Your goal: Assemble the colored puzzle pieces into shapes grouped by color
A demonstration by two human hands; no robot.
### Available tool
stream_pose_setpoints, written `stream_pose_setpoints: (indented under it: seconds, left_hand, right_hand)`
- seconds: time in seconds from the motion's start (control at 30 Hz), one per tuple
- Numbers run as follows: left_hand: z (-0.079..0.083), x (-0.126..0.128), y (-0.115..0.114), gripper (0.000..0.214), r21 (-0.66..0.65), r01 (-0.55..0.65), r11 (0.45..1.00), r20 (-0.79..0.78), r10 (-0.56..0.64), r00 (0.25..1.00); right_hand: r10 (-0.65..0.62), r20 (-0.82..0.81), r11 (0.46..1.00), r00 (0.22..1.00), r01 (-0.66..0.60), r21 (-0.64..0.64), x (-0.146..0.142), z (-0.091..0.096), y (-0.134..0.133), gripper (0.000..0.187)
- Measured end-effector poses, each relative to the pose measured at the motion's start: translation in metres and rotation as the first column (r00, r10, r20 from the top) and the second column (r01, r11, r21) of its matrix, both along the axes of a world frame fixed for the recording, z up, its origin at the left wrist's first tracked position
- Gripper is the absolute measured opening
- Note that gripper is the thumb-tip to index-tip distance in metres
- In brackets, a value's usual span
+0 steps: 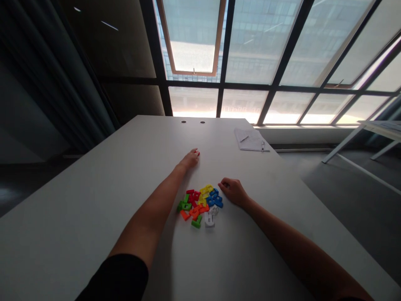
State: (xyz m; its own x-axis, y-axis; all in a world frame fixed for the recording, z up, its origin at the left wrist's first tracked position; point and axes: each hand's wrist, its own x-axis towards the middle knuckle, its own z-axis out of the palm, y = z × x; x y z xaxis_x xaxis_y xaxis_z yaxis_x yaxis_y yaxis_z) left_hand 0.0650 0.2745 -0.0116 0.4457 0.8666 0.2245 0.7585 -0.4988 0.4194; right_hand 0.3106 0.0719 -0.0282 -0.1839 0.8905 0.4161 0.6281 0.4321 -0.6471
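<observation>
A small heap of coloured plastic pieces lies on the white table; they are red, yellow, blue, green, orange and white. My left hand is stretched out flat on the table beyond the heap, fingers extended, holding nothing. My right hand rests on the table just right of the blue pieces. Its fingers are curled under, and I cannot make out whether anything is in them.
A sheet of paper with a pen lies at the table's far right. Two round holes sit near the far edge. Large windows rise behind. Another white table stands to the right.
</observation>
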Motion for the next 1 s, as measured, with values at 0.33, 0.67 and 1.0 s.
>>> stream_pose_setpoints:
  seconds: [0.33,0.67,1.0]
  left_hand:
    - [0.017,-0.066,-0.103,0.032,-0.093,0.297,0.950,0.144,-0.282,0.949]
    - [0.009,-0.088,-0.165,0.036,-0.158,0.326,0.932,0.233,-0.286,0.930]
    - [0.002,-0.077,-0.166,0.036,-0.006,-0.011,1.000,0.169,0.012,0.986]
  right_hand:
    - [0.008,0.012,1.000,1.000,-0.008,-0.019,0.002,0.000,0.000,0.024]
    - [0.003,0.067,1.000,0.998,-0.004,0.013,0.000,0.003,-0.002,0.026]
    - [-0.005,0.028,1.000,1.000,0.006,-0.004,0.001,0.002,-0.001,0.022]
